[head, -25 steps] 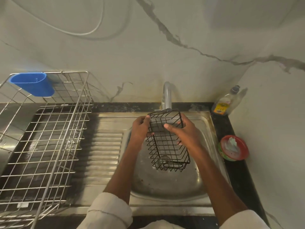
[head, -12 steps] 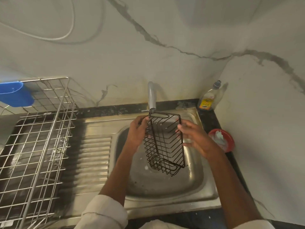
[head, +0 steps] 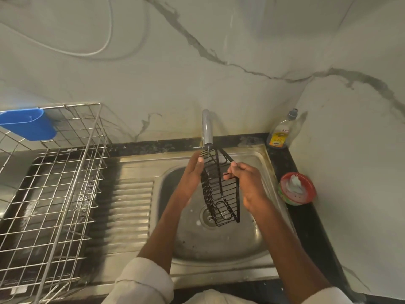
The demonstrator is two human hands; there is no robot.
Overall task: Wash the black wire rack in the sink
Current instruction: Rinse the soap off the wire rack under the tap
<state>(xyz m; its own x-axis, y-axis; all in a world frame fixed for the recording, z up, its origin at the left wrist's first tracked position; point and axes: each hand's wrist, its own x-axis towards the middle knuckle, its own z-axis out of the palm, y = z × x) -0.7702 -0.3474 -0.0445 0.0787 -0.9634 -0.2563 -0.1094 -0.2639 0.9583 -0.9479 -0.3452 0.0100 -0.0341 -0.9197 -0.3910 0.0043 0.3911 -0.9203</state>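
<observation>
The black wire rack (head: 219,194) hangs on edge over the steel sink (head: 219,242), its top end just under the tap (head: 207,128). My left hand (head: 191,174) lies flat against the rack's left side with straight fingers. My right hand (head: 245,183) pinches the rack's right rim between thumb and fingers. The rack's lower end hangs above the drain (head: 207,216). I cannot tell whether water runs from the tap.
A large steel dish rack (head: 54,194) stands on the drainboard at left, with a blue plastic cup holder (head: 28,123) hooked on it. A dish soap bottle (head: 282,132) and a red round container (head: 297,188) sit on the black counter at right.
The rack has turned from facing me to standing nearly edge-on. My right hand moved from its face to its right rim; my left hand flattened against its left side.
</observation>
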